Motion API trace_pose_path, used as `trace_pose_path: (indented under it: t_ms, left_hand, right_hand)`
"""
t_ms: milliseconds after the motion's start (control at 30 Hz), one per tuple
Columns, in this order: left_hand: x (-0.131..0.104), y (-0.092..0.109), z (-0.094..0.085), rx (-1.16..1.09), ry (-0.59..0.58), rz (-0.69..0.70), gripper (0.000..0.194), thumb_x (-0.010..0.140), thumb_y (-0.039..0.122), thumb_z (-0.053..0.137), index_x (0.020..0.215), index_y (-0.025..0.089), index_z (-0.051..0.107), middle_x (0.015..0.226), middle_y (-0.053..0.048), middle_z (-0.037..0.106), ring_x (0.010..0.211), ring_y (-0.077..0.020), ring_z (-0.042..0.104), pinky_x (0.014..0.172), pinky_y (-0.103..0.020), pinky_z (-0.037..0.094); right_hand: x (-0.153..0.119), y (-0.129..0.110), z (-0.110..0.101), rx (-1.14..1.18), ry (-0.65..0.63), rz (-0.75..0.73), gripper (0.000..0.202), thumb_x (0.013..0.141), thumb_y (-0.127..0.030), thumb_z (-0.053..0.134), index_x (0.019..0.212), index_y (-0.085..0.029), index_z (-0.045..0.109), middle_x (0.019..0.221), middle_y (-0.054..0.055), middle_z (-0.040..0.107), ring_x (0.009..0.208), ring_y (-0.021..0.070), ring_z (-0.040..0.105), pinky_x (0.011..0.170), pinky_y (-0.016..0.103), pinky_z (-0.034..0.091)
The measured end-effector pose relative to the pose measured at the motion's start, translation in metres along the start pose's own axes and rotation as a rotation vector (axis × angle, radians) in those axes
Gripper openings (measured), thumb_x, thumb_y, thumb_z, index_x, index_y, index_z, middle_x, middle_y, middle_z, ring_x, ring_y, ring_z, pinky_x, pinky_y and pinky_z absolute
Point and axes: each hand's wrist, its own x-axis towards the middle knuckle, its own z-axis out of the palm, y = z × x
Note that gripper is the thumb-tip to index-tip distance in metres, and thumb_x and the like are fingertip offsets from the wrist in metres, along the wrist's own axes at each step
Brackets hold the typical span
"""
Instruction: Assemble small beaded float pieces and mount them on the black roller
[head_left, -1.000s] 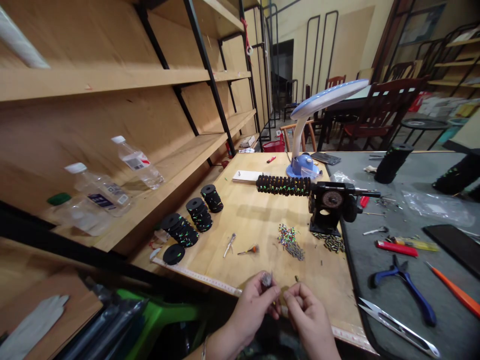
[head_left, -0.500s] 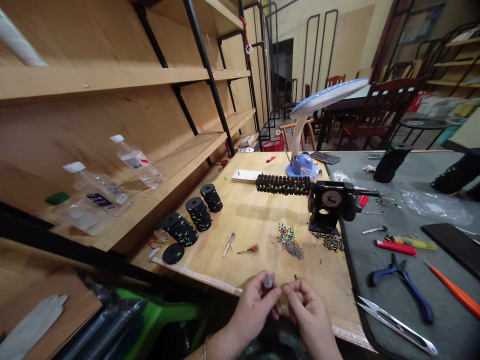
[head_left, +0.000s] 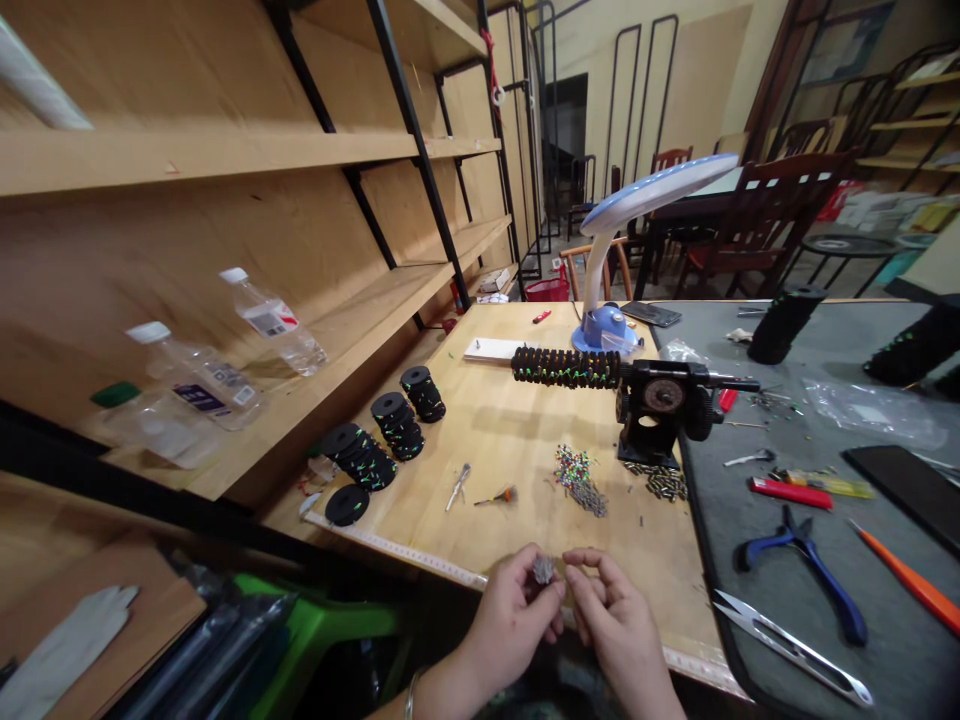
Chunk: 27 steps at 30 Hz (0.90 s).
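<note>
My left hand (head_left: 514,610), at the table's front edge, is closed around a small spiky grey bundle (head_left: 544,569) whose end sticks up between thumb and fingers. Close beside it, my right hand (head_left: 616,615) is pinched at the fingertips; what it holds, if anything, is too small to make out. Beyond the hands lie a heap of tiny multicoloured beads (head_left: 574,464), a pile of small grey metal pieces (head_left: 589,498) and a pile of brass-coloured pieces (head_left: 666,484). A thin orange-tipped item (head_left: 496,496) and a slim pale tool (head_left: 457,488) rest to the left.
Black foam spools (head_left: 363,460) stand along the left edge. A black hand-cranked winder (head_left: 652,405) carries a row of spools, with a blue desk lamp (head_left: 606,328) behind. On the grey mat lie blue-handled pliers (head_left: 814,575), snips (head_left: 795,650) and an orange-handled tool (head_left: 911,580).
The grey bundle in my left hand has shifted slightly right and down. My right index finger has straightened a little, and a small dark piece above it no longer shows.
</note>
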Motion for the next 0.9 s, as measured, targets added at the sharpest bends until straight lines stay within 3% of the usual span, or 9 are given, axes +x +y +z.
trace_pose_path:
  t_ms: [333, 733, 900]
  left_hand:
    - [0.0, -0.002, 0.002, 0.01, -0.015, -0.004, 0.035, 0.078, 0.047, 0.065, 0.07, 0.019, 0.044, 0.053, 0.006, 0.048, 0.043, -0.0072, 0.049, 0.042, -0.017, 0.039]
    - [0.0, 0.003, 0.002, -0.18, -0.07, -0.102, 0.041, 0.069, 0.051, 0.072, 0.077, 0.016, 0.051, 0.057, 0.004, 0.055, 0.048, -0.0107, 0.056, 0.048, -0.021, 0.047]
    - [0.003, 0.002, 0.001, -0.151, -0.042, -0.091, 0.029, 0.075, 0.041, 0.066, 0.075, 0.016, 0.052, 0.049, 0.005, 0.05, 0.043, -0.0093, 0.048, 0.045, -0.02, 0.039]
  right_hand:
    - [0.006, 0.01, -0.003, 0.045, -0.021, 0.007, 0.056, 0.059, -0.072, 0.068, 0.067, -0.02, 0.051, 0.034, -0.013, 0.035, 0.031, 0.0042, 0.024, 0.035, 0.017, 0.016]
    - [0.006, -0.003, -0.009, 0.139, 0.018, 0.023, 0.056, 0.058, -0.069, 0.073, 0.072, -0.019, 0.052, 0.036, -0.015, 0.031, 0.034, 0.0028, 0.018, 0.036, 0.016, 0.012]
    - [0.006, 0.0, -0.011, 0.132, 0.001, 0.035, 0.056, 0.058, -0.07, 0.072, 0.072, -0.02, 0.049, 0.04, -0.015, 0.027, 0.036, 0.003, 0.018, 0.036, 0.016, 0.011]
